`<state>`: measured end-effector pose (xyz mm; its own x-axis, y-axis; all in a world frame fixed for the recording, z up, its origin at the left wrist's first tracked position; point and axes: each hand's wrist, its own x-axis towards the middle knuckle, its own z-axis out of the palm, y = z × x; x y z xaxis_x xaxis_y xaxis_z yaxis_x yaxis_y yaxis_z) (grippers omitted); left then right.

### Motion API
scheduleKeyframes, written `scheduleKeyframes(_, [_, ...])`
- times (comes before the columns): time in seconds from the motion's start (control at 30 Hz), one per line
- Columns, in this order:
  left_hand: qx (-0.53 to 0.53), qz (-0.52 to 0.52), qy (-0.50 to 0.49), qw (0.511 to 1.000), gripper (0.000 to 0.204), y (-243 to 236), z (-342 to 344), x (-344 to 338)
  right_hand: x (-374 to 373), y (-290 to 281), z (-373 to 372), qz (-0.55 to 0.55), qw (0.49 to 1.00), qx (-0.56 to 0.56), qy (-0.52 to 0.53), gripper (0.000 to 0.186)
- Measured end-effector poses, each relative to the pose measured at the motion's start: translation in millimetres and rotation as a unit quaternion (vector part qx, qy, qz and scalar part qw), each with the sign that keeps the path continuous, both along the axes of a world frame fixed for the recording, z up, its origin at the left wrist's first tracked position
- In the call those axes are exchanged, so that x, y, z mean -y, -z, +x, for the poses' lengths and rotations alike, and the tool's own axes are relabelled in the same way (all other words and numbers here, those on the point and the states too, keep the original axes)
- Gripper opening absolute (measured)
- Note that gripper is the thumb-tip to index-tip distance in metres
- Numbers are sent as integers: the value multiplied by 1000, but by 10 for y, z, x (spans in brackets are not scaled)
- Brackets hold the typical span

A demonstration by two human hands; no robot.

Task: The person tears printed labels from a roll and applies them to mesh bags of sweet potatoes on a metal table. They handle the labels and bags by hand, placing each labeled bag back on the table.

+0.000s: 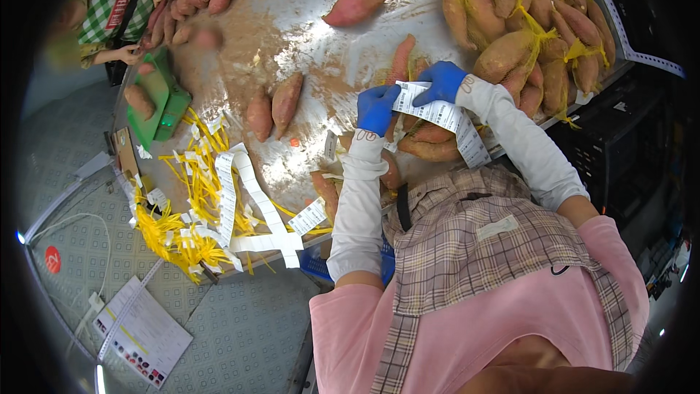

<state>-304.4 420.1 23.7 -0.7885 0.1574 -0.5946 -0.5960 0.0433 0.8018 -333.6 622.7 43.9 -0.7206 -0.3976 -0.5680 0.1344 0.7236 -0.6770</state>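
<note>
My left hand [376, 109], in a blue glove, pinches the left end of a white strip of printed labels [437, 111]. On the strip's upper edge my right hand [442, 82], gloved the same way, closes its fingers. The strip's other end hangs down to the right, near my apron. Below the strip lie sweet potatoes [430, 148], partly hidden by it and by my hands; some seem to be in yellow netting. More sweet potatoes [326, 193] lie beside my left forearm, near a small white tag [330, 144].
Netted sweet potatoes [503, 55] are heaped at the right. Yellow net bags [208, 175] with tags and a long label strip [255, 190] lie at the front left. A green scale [169, 106] holds a sweet potato. Another person's hand [130, 54] is at the far left, near loose sweet potatoes.
</note>
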Motion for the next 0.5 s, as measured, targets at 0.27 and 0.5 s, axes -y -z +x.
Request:
scheduleKeyframes(0.27, [-63,-54,-24,996,25,114,53,42,-601,-325,158,-93,991,91,16,40])
scheduleKeyframes(0.5, [-135,-114,5,984,24,77,119,-49,-208,69,167,-387,834,290,267,41])
